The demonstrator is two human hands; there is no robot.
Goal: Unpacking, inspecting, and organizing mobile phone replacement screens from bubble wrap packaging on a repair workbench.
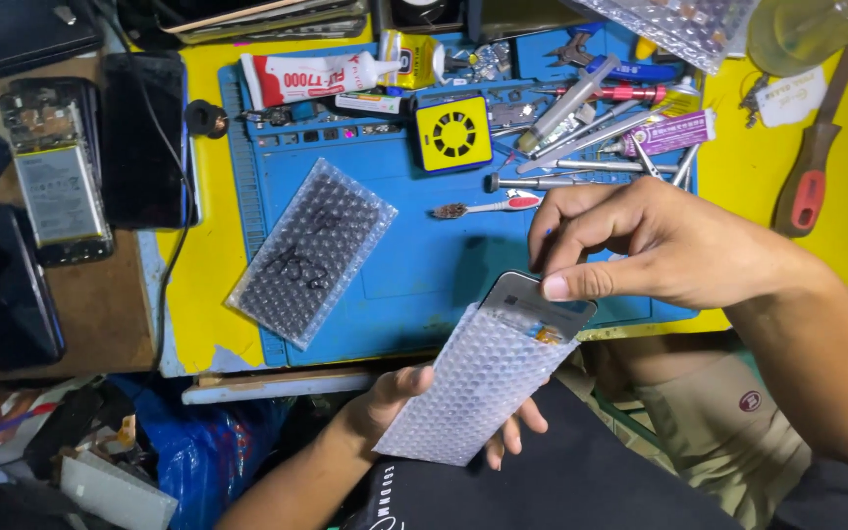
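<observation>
The left hand (414, 407), palm up below the yellow tabletop (203, 294) edge, cradles a clear bubble-wrap pouch (473, 388), its grip closed around it. The right hand (660, 245) reaches across, thumb and fingertips pinching the grey flat phone panel (532, 299) protruding from the pouch's top.

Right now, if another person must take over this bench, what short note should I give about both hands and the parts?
Left hand: holds the bubble-wrap pouch from below, over the lap.
Right hand: thumb and fingers pinch the top edge of the phone screen part, which sticks partly out of the pouch mouth.
Second bubble-wrap pouch: lies untouched on the blue work mat.
Opened phone with its battery showing lies at the far left.
Done: part half out of the pouch. Left: the rest is inside.
</observation>
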